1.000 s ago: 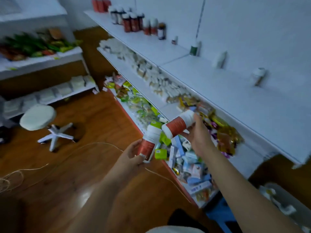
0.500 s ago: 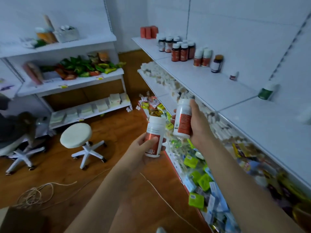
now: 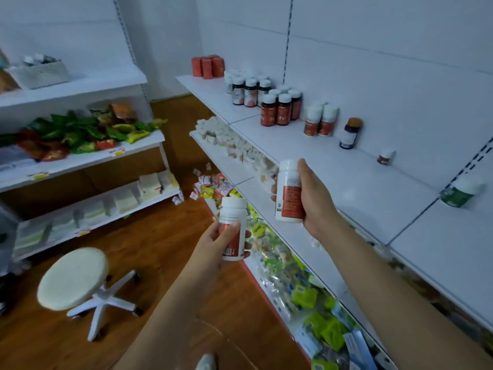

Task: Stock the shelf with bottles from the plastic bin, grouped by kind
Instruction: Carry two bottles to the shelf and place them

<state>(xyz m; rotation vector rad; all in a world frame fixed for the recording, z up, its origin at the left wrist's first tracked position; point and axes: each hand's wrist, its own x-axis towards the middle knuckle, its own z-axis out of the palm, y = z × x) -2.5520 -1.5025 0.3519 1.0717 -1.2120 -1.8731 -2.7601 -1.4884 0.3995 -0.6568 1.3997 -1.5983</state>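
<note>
The left hand (image 3: 213, 243) is wrapped around a white plastic bottle with an orange-red label (image 3: 232, 228), thumb across the front of the label and fingertips showing at its right edge, holding it upright above the brown wooden floor (image 3: 149, 236), just left of the shelving. The right hand (image 3: 310, 194) grips a second white bottle with the same orange-red label (image 3: 288, 190), also upright, raised higher and further right, over the near edge of the white top shelf (image 3: 373, 188); the fingers curl around its back and right side. The two bottles are near each other but apart. On the far part of the top shelf stand groups of bottles: dark bottles with white caps (image 3: 249, 90), dark red bottles with white caps (image 3: 280, 109), then a pair of white bottles with orange-red labels (image 3: 320, 120) that look like the held ones. To the right of that pair stand a single dark blue bottle with an amber cap (image 3: 350, 133), a small white-capped jar (image 3: 386, 157) and a green-labelled bottle with a white cap (image 3: 460, 192), each well apart. Orange-red boxes (image 3: 208, 65) sit at the shelf's far end. The lower shelves hold small white packets (image 3: 229, 140) and bright green and yellow sachets (image 3: 312, 297). A round white stool on a five-legged base (image 3: 73, 279) stands on the floor at the near left.
</note>
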